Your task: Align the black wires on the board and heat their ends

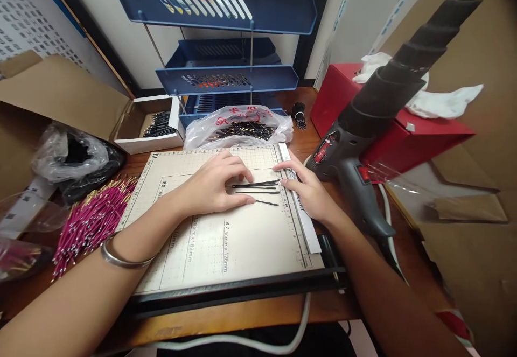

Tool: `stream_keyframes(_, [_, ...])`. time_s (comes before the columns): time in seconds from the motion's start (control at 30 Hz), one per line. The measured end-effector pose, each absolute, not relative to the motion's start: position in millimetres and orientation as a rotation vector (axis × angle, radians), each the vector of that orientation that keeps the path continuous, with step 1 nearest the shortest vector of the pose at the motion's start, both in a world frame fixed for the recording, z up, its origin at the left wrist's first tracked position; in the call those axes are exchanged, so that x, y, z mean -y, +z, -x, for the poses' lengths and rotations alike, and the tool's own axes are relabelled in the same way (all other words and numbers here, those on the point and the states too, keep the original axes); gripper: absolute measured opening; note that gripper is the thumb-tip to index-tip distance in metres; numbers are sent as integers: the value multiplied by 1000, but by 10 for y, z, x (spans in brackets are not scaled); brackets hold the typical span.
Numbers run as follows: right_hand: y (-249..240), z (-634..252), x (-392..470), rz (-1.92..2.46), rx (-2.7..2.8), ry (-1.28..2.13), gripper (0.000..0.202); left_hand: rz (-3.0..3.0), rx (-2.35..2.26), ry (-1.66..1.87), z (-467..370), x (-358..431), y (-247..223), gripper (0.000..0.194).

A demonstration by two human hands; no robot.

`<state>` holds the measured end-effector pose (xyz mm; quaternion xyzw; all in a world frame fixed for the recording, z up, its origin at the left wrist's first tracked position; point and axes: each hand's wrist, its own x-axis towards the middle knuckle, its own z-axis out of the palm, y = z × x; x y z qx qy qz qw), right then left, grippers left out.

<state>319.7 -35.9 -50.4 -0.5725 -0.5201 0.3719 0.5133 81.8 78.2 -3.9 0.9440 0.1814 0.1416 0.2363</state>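
Observation:
Several thin black strips lie roughly side by side on the cream ruled board of a paper cutter. My left hand rests on the board at their left ends, fingers curved and apart, with the thumb tip touching the lowest strip. At their right ends is my right hand, its index finger stretched over the white guide strip and its thumb by the strip ends. Its fingers are apart, and the other fingers are partly hidden.
Magenta wires are heaped left of the board. Behind it stand a plastic bag, a white box and blue shelves. A heat gun and red box are at right. A white cable hangs in front.

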Motion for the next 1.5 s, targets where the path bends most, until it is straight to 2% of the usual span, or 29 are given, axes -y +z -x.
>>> stream_keyframes(0.2, [-483,-3180,355,1361,1273,824,10,-2602,-476,479,-846,-741,-72,20])
stream_keyframes(0.77, [-470,-3178,368,1407,1367,777,16,-2486,-674,492,-922,-700,-111,15])
stream_keyframes(1.3, [-461,-3239,395,1471,1458,768,13,-2262,-759,425,-924,-707,-83,28])
stream_keyframes(1.5, [-445,-3184,389,1559,1387,754,22,-2391,-743,485,-904,-718,-107,25])
